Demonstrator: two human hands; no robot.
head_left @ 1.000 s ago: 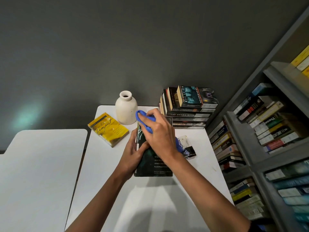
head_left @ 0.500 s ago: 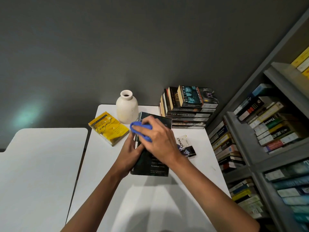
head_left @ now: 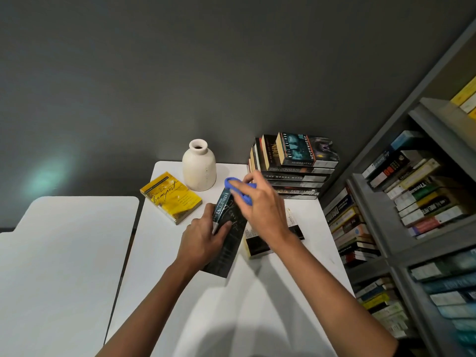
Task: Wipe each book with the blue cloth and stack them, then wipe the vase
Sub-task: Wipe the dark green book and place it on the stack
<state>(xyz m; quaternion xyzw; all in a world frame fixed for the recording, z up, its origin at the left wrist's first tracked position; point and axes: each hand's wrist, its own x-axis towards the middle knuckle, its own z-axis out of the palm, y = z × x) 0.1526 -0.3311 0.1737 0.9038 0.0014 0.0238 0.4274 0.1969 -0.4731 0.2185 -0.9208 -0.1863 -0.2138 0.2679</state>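
A dark book (head_left: 229, 235) is tilted up on its long edge on the white table (head_left: 257, 300), its spine turned up. My left hand (head_left: 203, 240) grips it at the spine. My right hand (head_left: 262, 207) holds the blue cloth (head_left: 240, 191) against the book's upper end. A cream vase (head_left: 198, 166) stands at the table's back edge. A yellow book (head_left: 171, 197) lies left of the vase. Another book (head_left: 260, 244) lies flat, partly under my right wrist. A stack of several books (head_left: 296, 168) sits at the back right.
A second white table (head_left: 59, 266) adjoins on the left with a narrow gap between. A grey bookshelf (head_left: 412, 228) full of books runs along the right side. A dark wall stands behind the tables.
The dark book went from lying flat to tilted on its edge with the spine up. My left hand shifted onto the spine. My right hand carried the cloth to the book's far end.
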